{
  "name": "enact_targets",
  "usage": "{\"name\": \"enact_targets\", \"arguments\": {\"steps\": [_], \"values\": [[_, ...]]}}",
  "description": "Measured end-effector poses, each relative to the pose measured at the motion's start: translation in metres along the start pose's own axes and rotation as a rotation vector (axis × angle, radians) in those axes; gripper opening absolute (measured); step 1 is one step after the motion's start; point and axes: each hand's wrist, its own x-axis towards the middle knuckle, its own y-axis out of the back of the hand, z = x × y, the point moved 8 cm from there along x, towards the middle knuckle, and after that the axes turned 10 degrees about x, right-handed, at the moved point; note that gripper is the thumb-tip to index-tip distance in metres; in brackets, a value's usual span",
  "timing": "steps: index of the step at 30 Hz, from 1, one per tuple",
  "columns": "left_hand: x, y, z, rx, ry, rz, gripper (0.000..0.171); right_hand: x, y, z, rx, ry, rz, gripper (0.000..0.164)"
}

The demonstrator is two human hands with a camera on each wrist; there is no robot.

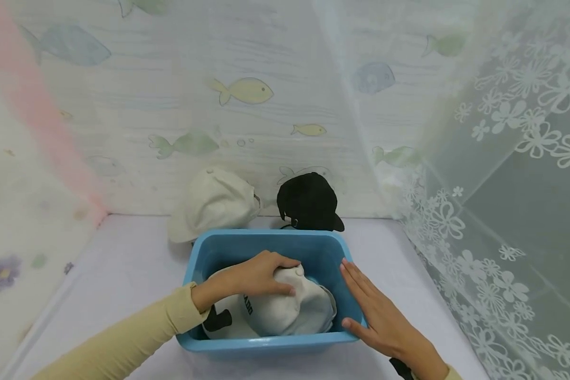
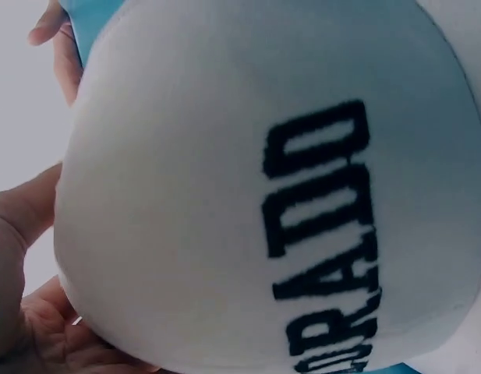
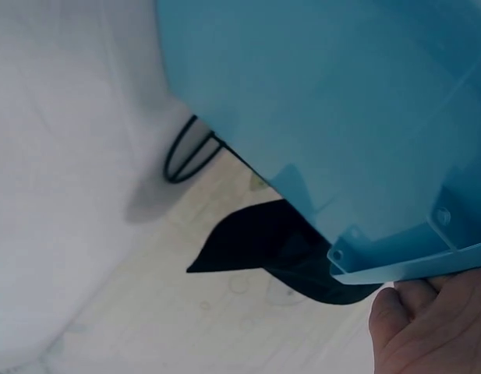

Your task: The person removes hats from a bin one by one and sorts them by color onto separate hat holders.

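A white cap (image 1: 309,303) with dark lettering lies inside a light blue plastic bin (image 1: 266,344). My left hand (image 1: 262,274) reaches over the bin's left side and grips the cap's crown between thumb and fingers. Seen close up in the left wrist view, the crown of the white cap (image 2: 178,195) fills most of the picture. My right hand (image 1: 382,314) rests against the bin's right rim, its fingers extended. In the right wrist view, the fingers of that hand (image 3: 439,323) touch the edge of the blue bin (image 3: 318,101).
Behind the bin, a cream cap (image 1: 216,203) sits at the left and a black cap (image 1: 309,200) at the right. A black wire stand (image 3: 195,160) shows near the black cap. White cloth (image 1: 104,274) covers the table, and fish-patterned curtain (image 1: 266,142) hangs behind it.
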Motion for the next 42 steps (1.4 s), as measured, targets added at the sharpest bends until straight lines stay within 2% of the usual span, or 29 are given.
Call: {"name": "enact_targets", "arguments": {"steps": [6,15,33,42], "values": [[-0.002,0.001,0.005,-0.006,-0.049,0.013,0.054,-0.001,-0.002,0.000,0.005,0.002,0.002,0.087],[-0.003,0.003,0.008,-0.028,-0.065,0.021,0.044,-0.003,-0.003,-0.001,0.012,-0.007,0.006,0.086],[-0.013,0.026,0.014,-0.120,-0.086,0.090,0.045,-0.001,0.001,0.002,0.048,0.013,0.015,0.086],[-0.020,0.041,0.018,-0.167,-0.077,0.131,0.047,0.000,-0.001,0.003,0.071,0.018,0.016,0.086]]}}
